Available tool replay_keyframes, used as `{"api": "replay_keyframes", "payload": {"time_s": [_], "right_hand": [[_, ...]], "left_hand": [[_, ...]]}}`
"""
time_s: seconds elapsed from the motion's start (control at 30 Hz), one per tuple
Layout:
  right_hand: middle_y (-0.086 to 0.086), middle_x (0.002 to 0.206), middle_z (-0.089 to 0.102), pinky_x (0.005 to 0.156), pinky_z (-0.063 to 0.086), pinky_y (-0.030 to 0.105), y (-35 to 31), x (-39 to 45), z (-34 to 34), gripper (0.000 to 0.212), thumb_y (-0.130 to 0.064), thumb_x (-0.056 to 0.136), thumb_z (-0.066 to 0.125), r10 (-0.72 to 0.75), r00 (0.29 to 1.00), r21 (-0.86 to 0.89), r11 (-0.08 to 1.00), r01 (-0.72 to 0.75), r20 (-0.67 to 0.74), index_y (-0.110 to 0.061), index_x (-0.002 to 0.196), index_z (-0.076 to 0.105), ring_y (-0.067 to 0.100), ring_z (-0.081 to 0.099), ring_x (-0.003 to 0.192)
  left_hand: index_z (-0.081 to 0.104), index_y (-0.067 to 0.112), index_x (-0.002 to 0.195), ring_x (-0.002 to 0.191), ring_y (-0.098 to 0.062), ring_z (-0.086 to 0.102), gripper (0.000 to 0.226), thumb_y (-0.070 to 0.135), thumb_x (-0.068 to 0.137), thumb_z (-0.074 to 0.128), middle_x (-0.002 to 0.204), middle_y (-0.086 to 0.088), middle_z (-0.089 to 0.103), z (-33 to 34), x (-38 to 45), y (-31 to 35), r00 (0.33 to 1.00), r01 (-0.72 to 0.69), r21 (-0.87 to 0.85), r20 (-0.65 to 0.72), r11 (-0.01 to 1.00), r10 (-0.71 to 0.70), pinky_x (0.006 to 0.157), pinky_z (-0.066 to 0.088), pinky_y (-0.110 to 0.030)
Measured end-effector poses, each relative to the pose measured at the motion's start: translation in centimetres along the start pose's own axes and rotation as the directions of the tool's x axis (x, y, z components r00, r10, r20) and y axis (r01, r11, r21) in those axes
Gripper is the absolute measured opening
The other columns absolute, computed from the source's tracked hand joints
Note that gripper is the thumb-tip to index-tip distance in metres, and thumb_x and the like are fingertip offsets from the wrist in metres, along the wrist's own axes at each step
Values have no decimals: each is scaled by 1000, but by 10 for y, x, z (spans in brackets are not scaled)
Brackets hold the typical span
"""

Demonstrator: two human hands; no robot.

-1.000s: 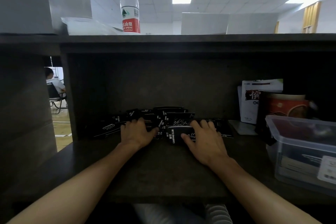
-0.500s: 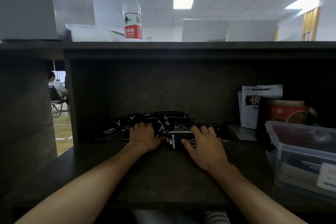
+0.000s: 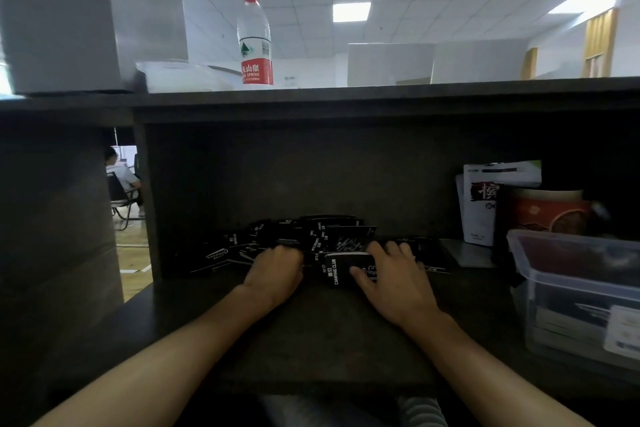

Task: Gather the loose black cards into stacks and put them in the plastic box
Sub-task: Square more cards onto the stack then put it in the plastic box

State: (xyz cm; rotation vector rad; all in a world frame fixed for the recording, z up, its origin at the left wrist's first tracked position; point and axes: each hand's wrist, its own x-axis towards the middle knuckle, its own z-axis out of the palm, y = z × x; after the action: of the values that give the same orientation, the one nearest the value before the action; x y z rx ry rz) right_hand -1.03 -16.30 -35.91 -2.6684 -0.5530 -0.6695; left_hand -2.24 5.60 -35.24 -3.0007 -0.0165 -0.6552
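Note:
A heap of loose black cards (image 3: 322,236) with white print lies at the back of the dark desk, under the shelf. My right hand (image 3: 391,274) grips a small stack of black cards (image 3: 341,267) at the front of the heap, thumb on the near side. My left hand (image 3: 275,269) rests on the heap's left part with its fingers curled into the cards. More cards (image 3: 218,255) fan out to the left. The clear plastic box (image 3: 581,291) stands at the right, apart from both hands.
Behind the box stand a red tub (image 3: 550,211) and a white pouch (image 3: 485,204). The shelf board (image 3: 346,97) overhangs the desk and carries a water bottle (image 3: 255,42). A person sits on a chair (image 3: 119,191) beyond the left gap.
My left hand has slid right along the heap, closer to my right hand, and its fingers have curled in. The right hand has kept its hold on the small stack.

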Motion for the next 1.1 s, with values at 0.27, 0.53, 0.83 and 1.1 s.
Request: {"api": "replay_keyframes", "payload": {"time_s": [0.27,0.53,0.83,1.1], "right_hand": [[2,130,51,104,42,44,0,-1,0,49,-59,95,45,-7,1000,4,1000,7,-21,-29,134,45,19,42,123],[1,149,28,110,33,53,0,0,0,64,-63,93,47,-11,1000,14,1000,11,-21,-33,146,29,23,29,137],[2,130,49,104,38,51,2,2,4,50,-62,94,45,-46,999,-15,999,46,-12,-32,134,41,21,40,124],[2,129,51,104,39,52,-1,-4,0,54,-64,92,46,-38,999,-20,999,38,-6,-31,134,42,22,41,125]], "left_hand": [[63,24,106,82,3,60,21,8,97,53,94,13,64,-45,-12,-12,845,-8,-694,-389,720,-366,68,48,-15],[72,19,100,101,-15,67,33,10,101,40,103,-1,72,-24,-10,31,975,220,-938,219,266,-36,83,50,-31],[55,20,125,122,-29,50,68,71,81,55,126,-10,59,-3,-11,-2,892,452,-58,3,890,-453,102,38,-43],[60,16,109,94,-23,64,19,25,97,47,97,-6,68,-16,-30,19,920,267,48,-310,962,-240,94,41,-42]]}}
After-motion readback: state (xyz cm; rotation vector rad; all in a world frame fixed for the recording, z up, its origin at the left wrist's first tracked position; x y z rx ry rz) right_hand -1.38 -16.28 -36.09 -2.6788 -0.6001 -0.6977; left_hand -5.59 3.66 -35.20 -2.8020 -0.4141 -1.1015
